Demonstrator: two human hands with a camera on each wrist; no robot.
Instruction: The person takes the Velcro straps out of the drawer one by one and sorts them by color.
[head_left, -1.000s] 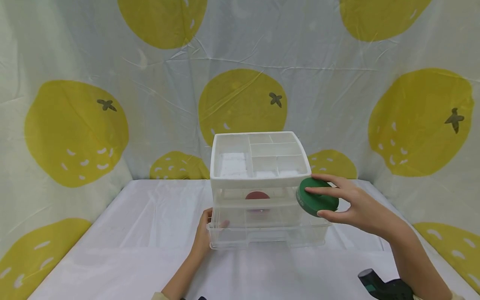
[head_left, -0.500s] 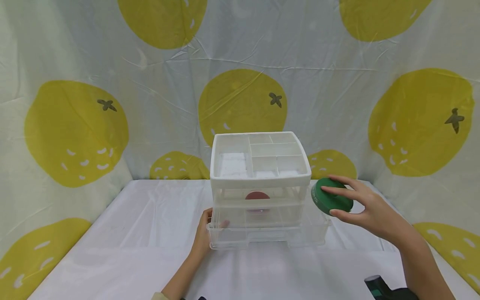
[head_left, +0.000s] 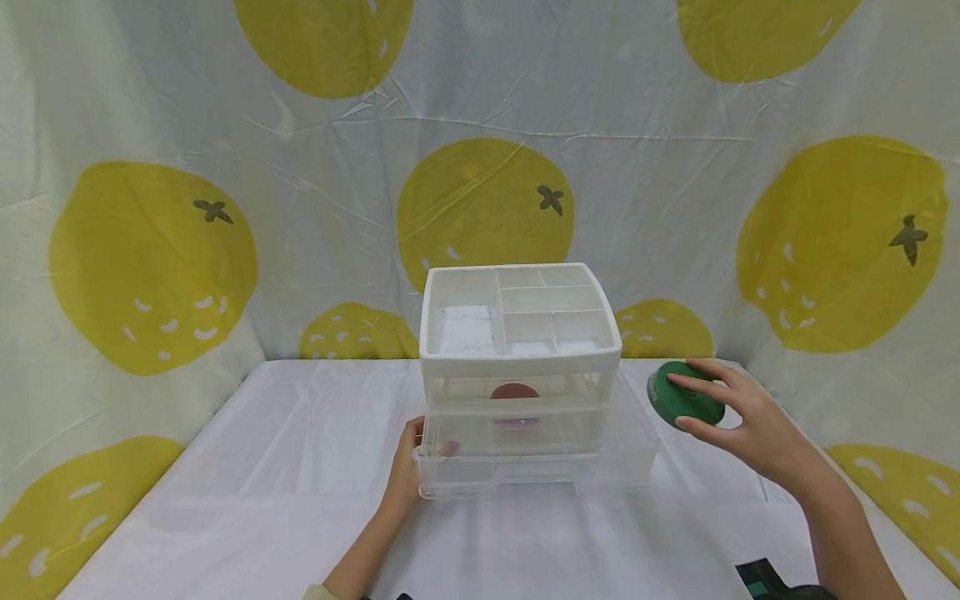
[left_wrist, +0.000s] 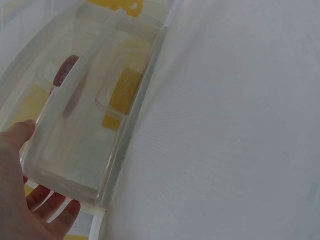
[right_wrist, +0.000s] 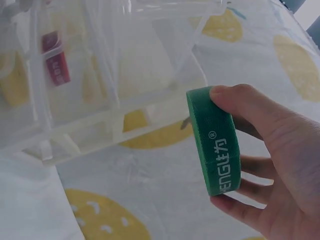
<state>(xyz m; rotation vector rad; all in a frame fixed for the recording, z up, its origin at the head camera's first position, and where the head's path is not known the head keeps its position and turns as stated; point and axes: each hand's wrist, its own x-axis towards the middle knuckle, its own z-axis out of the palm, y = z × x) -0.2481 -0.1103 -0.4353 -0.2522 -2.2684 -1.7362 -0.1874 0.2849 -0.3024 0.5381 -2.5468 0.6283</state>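
A white storage organizer (head_left: 521,365) with clear drawers stands in the middle of the table, its lowest drawer (head_left: 461,479) pulled out towards me. My left hand (head_left: 403,468) grips its left side; in the left wrist view the thumb and curled fingers hold the clear plastic at a corner. Right of the organizer, my right hand (head_left: 753,425) holds a green roll of tape (head_left: 675,410) between thumb and fingers, apart from the drawers. White lettering runs along the roll's rim (right_wrist: 220,155). Through the clear plastic show a red roll (head_left: 516,392) and, in the left wrist view, a yellow roll (left_wrist: 125,92).
Divided compartments (head_left: 555,297) form the organizer's top. A white cloth (head_left: 330,483) covers the table, and a curtain (head_left: 315,192) with large yellow fruit prints hangs behind and at both sides. A black wrist device (head_left: 780,583) shows at the lower right.
My right hand has moved right with the green roll of tape, away from the organizer's right front corner. The left hand and the organizer have stayed in place.
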